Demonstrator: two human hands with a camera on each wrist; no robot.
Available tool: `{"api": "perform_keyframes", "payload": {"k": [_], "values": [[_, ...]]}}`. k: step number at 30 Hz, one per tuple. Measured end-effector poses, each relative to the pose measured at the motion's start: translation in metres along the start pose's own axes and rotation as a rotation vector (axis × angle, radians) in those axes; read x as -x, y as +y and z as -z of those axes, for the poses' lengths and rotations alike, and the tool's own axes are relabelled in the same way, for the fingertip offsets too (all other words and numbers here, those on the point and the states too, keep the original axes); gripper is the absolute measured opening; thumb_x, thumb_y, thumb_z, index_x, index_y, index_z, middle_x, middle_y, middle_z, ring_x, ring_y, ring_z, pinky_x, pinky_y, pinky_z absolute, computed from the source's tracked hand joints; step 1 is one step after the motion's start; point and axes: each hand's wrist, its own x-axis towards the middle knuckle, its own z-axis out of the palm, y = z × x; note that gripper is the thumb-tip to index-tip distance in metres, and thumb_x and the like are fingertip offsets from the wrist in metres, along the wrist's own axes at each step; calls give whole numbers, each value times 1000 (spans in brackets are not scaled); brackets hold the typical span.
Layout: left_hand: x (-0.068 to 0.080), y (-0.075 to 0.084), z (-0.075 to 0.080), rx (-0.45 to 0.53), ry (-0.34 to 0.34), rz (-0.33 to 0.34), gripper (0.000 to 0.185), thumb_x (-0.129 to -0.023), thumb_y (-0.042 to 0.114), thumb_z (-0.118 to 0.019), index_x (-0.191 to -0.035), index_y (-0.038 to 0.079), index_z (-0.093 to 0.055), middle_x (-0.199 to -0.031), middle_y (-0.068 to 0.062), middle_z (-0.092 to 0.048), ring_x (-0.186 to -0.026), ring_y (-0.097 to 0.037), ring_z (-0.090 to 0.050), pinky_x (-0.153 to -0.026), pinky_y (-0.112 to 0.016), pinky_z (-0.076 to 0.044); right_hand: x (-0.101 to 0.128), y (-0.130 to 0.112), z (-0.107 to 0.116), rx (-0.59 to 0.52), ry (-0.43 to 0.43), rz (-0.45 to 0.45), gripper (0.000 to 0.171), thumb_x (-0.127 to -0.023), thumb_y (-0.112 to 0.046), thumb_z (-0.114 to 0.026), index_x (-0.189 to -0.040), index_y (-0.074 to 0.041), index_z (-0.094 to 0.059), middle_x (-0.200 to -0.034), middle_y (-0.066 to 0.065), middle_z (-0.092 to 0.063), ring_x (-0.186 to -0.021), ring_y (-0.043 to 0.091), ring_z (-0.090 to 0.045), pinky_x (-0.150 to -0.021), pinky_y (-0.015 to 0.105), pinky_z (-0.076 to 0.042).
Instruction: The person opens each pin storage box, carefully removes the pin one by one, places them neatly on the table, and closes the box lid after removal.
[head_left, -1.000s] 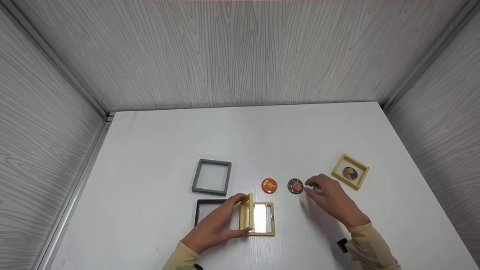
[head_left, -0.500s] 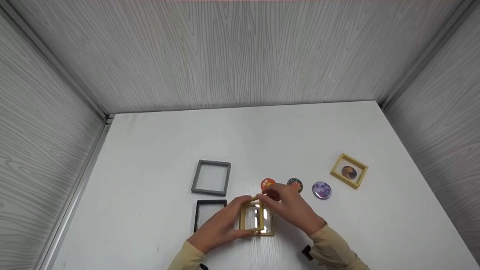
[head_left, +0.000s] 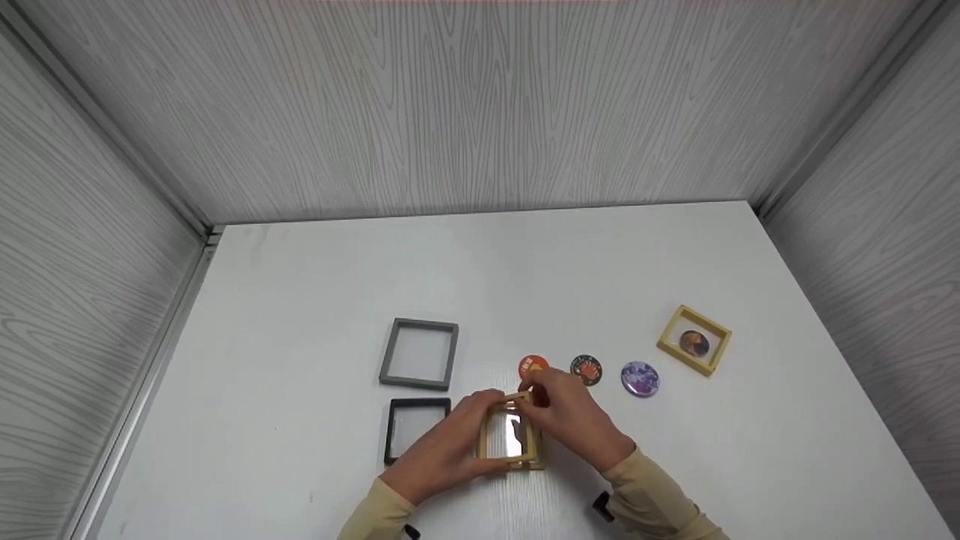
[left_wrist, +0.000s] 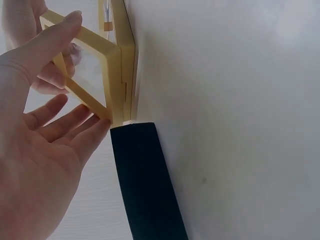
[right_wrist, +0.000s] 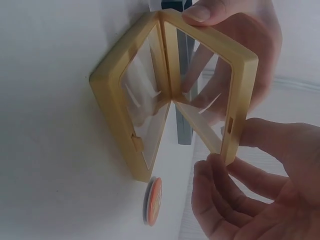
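Observation:
A yellow hinged display frame point(head_left: 534, 448) with clear film panes stands partly open on the table, low in the middle of the head view. Its lower half point(right_wrist: 110, 100) lies on the table, and its lid point(right_wrist: 245, 67) is raised at an angle. With thumb and fingers on opposite edges, my left hand point(head_left: 442, 454) holds the lid near the hinge. My right hand point(head_left: 577, 420) pinches the lid's free side at its far corner, thumb against fingertips in the right wrist view. No badge shows between the panes. Just beyond the right fingers lies an orange badge point(head_left: 531, 363), partly covered.
Right of the orange badge lie a dark badge with a red design point(head_left: 586, 370) and a purple badge point(head_left: 640, 379). Another yellow frame point(head_left: 718, 361) holding a round badge sits farther right. A grey frame point(head_left: 386, 360) and a black frame point(head_left: 420, 403) lie at left.
My right hand has left the purple badge, which now lies uncovered, and moved left to grip the lid. The lid has tilted rightward from nearly upright toward the lower half.

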Motion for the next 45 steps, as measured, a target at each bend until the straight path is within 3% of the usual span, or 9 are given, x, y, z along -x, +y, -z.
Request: {"api": "perform_keyframes", "payload": {"k": [5,12,25,29,32,37,45], "values": [[-2,2,0,-70,2,-9,84,-87,36,-87,-154,12,-41,-152,-3,-53,-141,-17,-53,-119,-38,-49,0,2,-1,8,18,5,4,-91,-9,-77,-93,-9,-73,-86,4,-65,-77,13,-59,-63,20,-47],[-4,7,-6,-169,5,20,85,-88,37,-87,-154,9,-42,-154,-8,-52,-143,-20,-53,-117,-37,-52,0,7,-4,58,60,1,4,-88,-7,-76,-89,-8,-73,-83,5,-63,-73,9,-51,-61,19,-42],[-11,15,-14,-313,36,38,82,-83,41,-90,-147,10,-49,-147,-6,-59,-139,-19,-56,-109,-35,-57,1,19,-10,31,6,-50,9,-88,-1,-69,-98,-2,-71,-76,0,-59,-68,9,-48,-57,20,-37],[-13,19,-17,-333,44,50,81,-83,47,-89,-143,9,-51,-142,-7,-62,-133,-20,-59,-101,-34,-61,1,21,-12,32,-2,-58,11,-88,0,-68,-98,-2,-71,-76,0,-59,-69,10,-48,-58,21,-37],[-14,21,-18,-349,52,44,78,-81,42,-92,-140,9,-53,-139,-8,-63,-130,-19,-61,-97,-33,-62,2,22,-14,23,-5,-62,10,-89,0,-69,-99,-2,-71,-78,1,-60,-70,11,-49,-59,21,-38],[-15,22,-17,-382,50,22,74,-78,32,-95,-136,10,-54,-138,-7,-63,-131,-18,-60,-98,-31,-62,3,25,-16,22,5,-47,9,-89,0,-69,-98,-2,-69,-77,1,-60,-69,10,-47,-59,22,-37],[-16,22,-15,-404,43,7,75,-77,35,-95,-134,8,-54,-132,-6,-65,-128,-17,-61,-95,-30,-62,2,27,-18,7,-3,-68,10,-89,0,-69,-99,-1,-69,-80,2,-60,-71,12,-48,-60,23,-38]]}}
